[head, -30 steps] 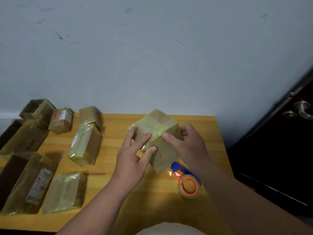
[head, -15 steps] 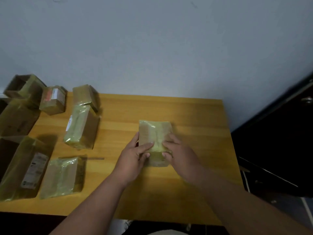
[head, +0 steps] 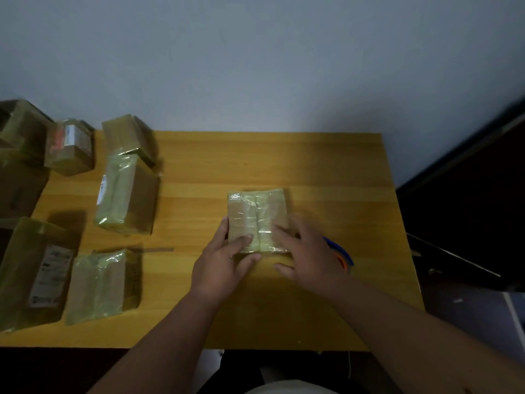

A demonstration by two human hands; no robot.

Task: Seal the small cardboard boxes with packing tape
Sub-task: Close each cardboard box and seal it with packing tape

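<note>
Lying flat on the wooden tabletop [head: 326, 172] is the tape-wrapped cardboard box [head: 257, 220], right in the middle — the left hand [head: 221, 263] has its grip around the near left corner, thumb on top and fingers along the side. The right hand [head: 308, 257] is blurred — fingers spread loose, touching the box's right edge, grip holding nothing. Behind it peeks the blue-and-orange tape dispenser [head: 341, 253], while other wrapped boxes [head: 125, 194] sit well apart at the left.

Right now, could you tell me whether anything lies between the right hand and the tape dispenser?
Nothing visible does. The right hand hovers directly over the tape dispenser, partly hiding it, beside the taped box that the left hand holds.
</note>
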